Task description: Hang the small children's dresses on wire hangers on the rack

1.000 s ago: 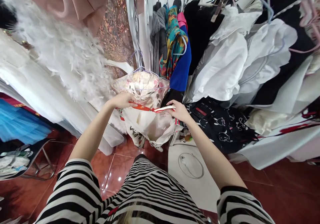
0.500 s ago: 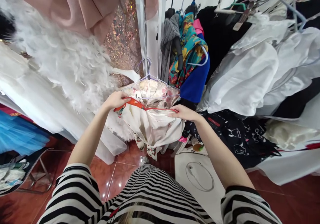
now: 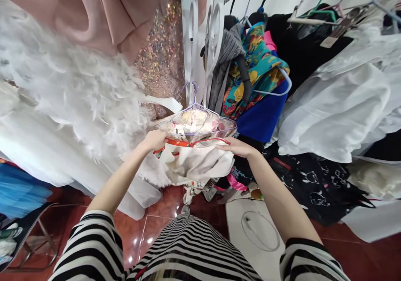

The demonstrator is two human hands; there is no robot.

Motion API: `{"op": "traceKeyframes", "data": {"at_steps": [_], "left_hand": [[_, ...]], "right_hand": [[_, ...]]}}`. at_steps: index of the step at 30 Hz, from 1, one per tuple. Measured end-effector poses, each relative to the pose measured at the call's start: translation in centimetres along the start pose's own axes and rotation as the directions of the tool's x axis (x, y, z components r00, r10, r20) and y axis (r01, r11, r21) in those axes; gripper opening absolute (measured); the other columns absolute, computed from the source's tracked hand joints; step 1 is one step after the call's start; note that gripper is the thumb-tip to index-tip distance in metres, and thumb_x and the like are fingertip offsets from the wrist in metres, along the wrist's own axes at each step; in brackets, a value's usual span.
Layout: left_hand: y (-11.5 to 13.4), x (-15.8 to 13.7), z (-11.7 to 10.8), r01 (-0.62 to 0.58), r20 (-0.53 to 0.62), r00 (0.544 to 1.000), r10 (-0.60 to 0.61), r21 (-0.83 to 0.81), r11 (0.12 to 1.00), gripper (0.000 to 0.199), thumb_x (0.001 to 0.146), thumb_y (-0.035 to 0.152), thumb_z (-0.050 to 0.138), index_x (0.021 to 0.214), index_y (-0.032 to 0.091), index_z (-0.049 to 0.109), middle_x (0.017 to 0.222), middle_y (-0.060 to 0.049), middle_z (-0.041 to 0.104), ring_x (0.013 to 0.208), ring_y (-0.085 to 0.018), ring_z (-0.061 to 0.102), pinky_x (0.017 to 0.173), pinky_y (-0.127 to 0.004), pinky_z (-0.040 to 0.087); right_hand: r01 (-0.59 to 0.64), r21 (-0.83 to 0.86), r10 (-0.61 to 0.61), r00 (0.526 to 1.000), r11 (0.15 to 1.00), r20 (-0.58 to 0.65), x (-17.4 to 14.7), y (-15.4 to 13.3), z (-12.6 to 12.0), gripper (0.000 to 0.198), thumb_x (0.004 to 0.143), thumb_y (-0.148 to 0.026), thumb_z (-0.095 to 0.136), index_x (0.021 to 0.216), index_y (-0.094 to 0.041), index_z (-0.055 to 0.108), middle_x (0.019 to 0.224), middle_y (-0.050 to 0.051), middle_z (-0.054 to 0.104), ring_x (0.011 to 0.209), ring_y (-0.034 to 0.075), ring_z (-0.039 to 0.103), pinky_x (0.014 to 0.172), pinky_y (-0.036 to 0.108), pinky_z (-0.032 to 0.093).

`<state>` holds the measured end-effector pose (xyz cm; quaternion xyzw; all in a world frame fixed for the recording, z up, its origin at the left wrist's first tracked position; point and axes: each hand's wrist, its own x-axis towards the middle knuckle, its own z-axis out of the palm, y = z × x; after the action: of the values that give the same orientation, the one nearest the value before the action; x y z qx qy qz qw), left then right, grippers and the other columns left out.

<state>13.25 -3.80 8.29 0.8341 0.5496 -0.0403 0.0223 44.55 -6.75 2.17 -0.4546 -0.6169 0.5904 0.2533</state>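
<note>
A white garment with a red-edged top (image 3: 197, 164) hangs stretched between my two hands. My left hand (image 3: 156, 140) is closed on the left end of its red edge. At the right end, my right hand (image 3: 236, 145) pinches the same edge, the thumb hidden behind the fingers. Just beyond the garment, a pale floral garment (image 3: 216, 124) hangs on a thin purple wire hanger (image 3: 194, 101) hooked on a white stand (image 3: 190, 43). Patterned cloth (image 3: 189, 191) dangles below the white garment.
White feathery clothing (image 3: 81, 101) and a pink satin piece (image 3: 106, 13) crowd the left. A teal floral garment (image 3: 250, 72), blue cloth (image 3: 263, 118) and white satin (image 3: 332, 110) hang at right. A white box-like surface with a cable (image 3: 244, 247) stands low right, on red tiles (image 3: 159, 231).
The whole view has shifted, so the racks appear farther right and lower. My hands still hold the red edge, and the white cloth below it hangs in different folds.
</note>
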Motion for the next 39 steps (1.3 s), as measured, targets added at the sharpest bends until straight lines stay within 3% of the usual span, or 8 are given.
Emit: {"op": "traceKeyframes", "data": {"at_steps": [3,7,12,18,23,27,31,39], "left_hand": [[0.4,0.8,0.2,-0.033,-0.133,0.991,0.030,-0.019,0.999,0.017,0.088,0.025,0.050,0.094,0.023,0.066,0.104,-0.010,0.071,0.100,-0.028,0.067,0.080,-0.033,0.052],[-0.3,2.1,0.8,-0.024,-0.354,0.935,-0.002,-0.069,0.997,0.029,0.090,0.025,0.049,0.115,0.017,0.060,0.118,-0.017,0.063,0.116,-0.033,0.059,0.097,-0.041,0.049],[-1.6,4.0,2.0,-0.043,-0.383,0.924,0.002,-0.099,0.994,0.028,0.090,0.023,0.048,0.115,0.018,0.059,0.114,-0.017,0.063,0.115,-0.034,0.057,0.101,-0.045,0.046],[-2.3,5.6,2.2,-0.047,-0.393,0.919,-0.029,-0.182,0.982,0.022,0.092,0.022,0.044,0.104,0.024,0.062,0.111,-0.012,0.065,0.101,-0.029,0.063,0.090,-0.040,0.048],[-5.3,7.0,1.7,-0.137,-0.427,0.903,-0.044,-0.382,0.914,0.023,0.090,0.018,0.041,0.101,0.022,0.060,0.098,-0.006,0.068,0.091,-0.022,0.064,0.083,-0.030,0.048],[-6.9,8.0,1.6,-0.264,-0.465,0.885,0.031,-0.446,0.855,0.022,0.087,0.020,0.041,0.096,0.022,0.061,0.093,-0.003,0.070,0.091,-0.019,0.062,0.085,-0.027,0.048],[-7.2,8.5,1.4,-0.284,-0.445,0.893,0.061,-0.453,0.845,0.021,0.087,0.020,0.039,0.091,0.022,0.059,0.093,-0.003,0.068,0.089,-0.018,0.060,0.084,-0.028,0.048],[-7.3,8.2,-0.4,-0.235,-0.386,0.917,0.104,-0.308,0.922,0.022,0.092,0.029,0.035,0.090,0.022,0.056,0.082,-0.004,0.061,0.079,-0.020,0.056,0.078,-0.031,0.044]], "right_hand": [[0.024,0.194,-0.012,0.998,0.981,-0.062,0.8,-0.2,0.6,0.049,0.057,-0.053,0.083,0.089,-0.017,0.072,0.088,0.006,0.077,0.083,0.023,0.072,0.078,0.035,0.058],[0.074,0.284,-0.028,0.986,0.956,-0.164,1.3,-0.1,0.7,0.050,0.059,-0.037,0.085,0.104,-0.023,0.069,0.108,0.006,0.076,0.101,0.025,0.072,0.086,0.036,0.060],[0.049,0.277,0.029,0.962,0.960,-0.272,1.5,0.0,0.2,0.059,0.062,-0.028,0.081,0.119,-0.029,0.064,0.116,0.003,0.075,0.108,0.025,0.070,0.088,0.037,0.061],[-0.024,0.273,0.114,0.941,0.962,-0.319,2.2,0.2,-1.3,0.030,0.071,-0.029,0.075,0.101,-0.024,0.070,0.103,0.006,0.078,0.097,0.027,0.074,0.089,0.042,0.060],[-0.092,0.253,0.189,0.901,0.963,-0.391,0.3,0.4,-3.4,0.028,0.076,-0.035,0.074,0.103,-0.028,0.071,0.109,0.005,0.078,0.102,0.028,0.073,0.093,0.045,0.059],[-0.141,0.088,0.161,0.941,0.986,-0.299,-0.5,-0.2,-4.4,0.047,0.070,-0.038,0.077,0.115,-0.027,0.068,0.123,0.005,0.073,0.117,0.029,0.067,0.103,0.046,0.054],[-0.168,-0.165,0.121,0.957,0.972,-0.263,-0.5,-0.8,-5.3,0.064,0.061,-0.027,0.076,0.124,-0.025,0.065,0.128,0.004,0.071,0.126,0.032,0.060,0.108,0.045,0.049],[-0.264,-0.572,0.016,0.916,0.777,-0.401,0.2,-1.6,-5.7,0.052,0.056,-0.014,0.057,0.104,-0.021,0.073,0.108,0.002,0.078,0.106,0.030,0.069,0.094,0.035,0.054]]}}
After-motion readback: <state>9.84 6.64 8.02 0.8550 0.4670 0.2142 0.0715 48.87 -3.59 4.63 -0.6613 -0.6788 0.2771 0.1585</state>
